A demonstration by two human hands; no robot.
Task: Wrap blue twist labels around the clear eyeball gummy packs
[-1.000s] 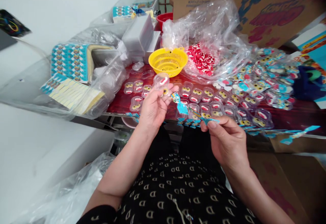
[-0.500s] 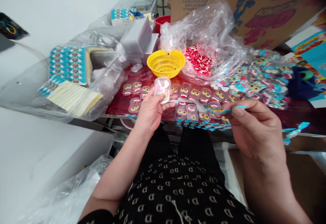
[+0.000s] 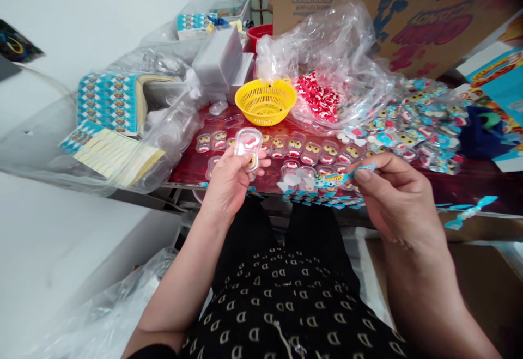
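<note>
Since half a second ago both hands have drifted slightly left and down. Left hand [image 3: 229, 179] pinches a clear clamshell case [image 3: 248, 147] holding a red-and-yellow toy, lid closed as far as shows. Right hand [image 3: 394, 198] pinches a blue sticker strip [image 3: 345, 176] between thumb and forefinger, at three o'clock of the case and not yet touching it. At twelve o'clock lie rows of filled cases [image 3: 310, 154] without stickers, the yellow basket [image 3: 266, 101] beyond; a heap of stickered packs [image 3: 420, 125] at two o'clock suggests many done, many left.
</note>
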